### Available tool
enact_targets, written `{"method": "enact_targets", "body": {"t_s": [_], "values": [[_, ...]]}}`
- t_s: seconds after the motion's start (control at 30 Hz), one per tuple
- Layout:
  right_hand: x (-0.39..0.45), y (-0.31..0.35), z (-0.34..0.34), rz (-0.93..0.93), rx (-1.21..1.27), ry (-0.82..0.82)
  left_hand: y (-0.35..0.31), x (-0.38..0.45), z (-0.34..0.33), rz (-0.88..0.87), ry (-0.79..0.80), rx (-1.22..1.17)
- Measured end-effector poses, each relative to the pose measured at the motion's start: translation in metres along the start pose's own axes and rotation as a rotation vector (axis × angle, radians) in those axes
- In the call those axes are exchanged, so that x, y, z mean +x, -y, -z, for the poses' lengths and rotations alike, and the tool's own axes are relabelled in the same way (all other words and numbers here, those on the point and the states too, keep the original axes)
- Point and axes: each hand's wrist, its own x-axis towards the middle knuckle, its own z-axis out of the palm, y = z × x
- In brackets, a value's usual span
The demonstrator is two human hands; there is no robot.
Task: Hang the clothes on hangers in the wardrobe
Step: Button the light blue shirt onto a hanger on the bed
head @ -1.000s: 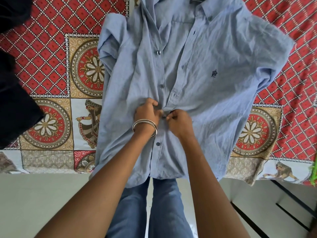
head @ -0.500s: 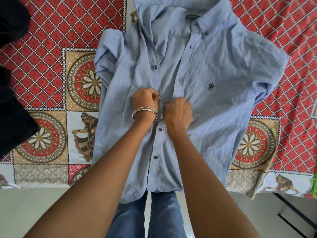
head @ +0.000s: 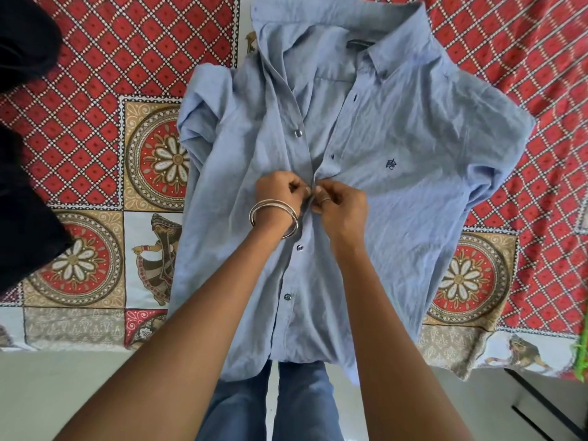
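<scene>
Shirt [head: 397,192] flat on bedsheet [head: 133,58] — left hand [head: 280,194], right hand [head: 342,206] both pinching placket mid-chest.

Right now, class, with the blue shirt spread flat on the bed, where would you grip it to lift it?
Probably at the collar, reaching from the far end: a dark bar, perhaps a hanger, shows inside the neck, and the shirt would hang straight from there.

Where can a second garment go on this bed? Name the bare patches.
Bare red patterned bedsheet lies between the black clothes at the left and the light blue button shirt; another patch at upper right, beyond its sleeve. The middle is crowded: left hand and right hand pinch the placket.
</scene>
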Motion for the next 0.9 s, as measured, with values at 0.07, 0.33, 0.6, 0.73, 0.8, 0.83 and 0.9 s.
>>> {"method": "enact_targets", "body": {"t_s": [0.07, 0.33, 0.6, 0.73, 0.8, 0.83, 0.9], "values": [[0.0, 0.0, 0.002, 0.0, 0.03, 0.023, 0.001, 0.004, 0.001, 0.033, 0.023, -0.059], [0.01, 0.01, 0.013, -0.042, 0.233, 0.164, 0.002, 0.005, 0.005, 0.018, 0.035, -0.016], [0.007, 0.006, 0.013, -0.018, 0.195, 0.17, 0.008, 0.004, 0.004, 0.118, 0.032, -0.194], [0.01, 0.011, 0.018, -0.037, 0.239, 0.213, 0.009, 0.005, 0.0, 0.111, 0.044, -0.187], [0.008, 0.013, 0.019, -0.096, 0.298, 0.233, 0.012, 0.003, -0.001, 0.116, 0.069, -0.231], [0.007, 0.012, 0.021, -0.137, 0.336, 0.249, 0.015, 0.004, -0.003, 0.131, 0.077, -0.254], [0.005, 0.012, 0.023, -0.222, 0.392, 0.299, 0.018, 0.002, -0.003, 0.168, 0.11, -0.298]]}}
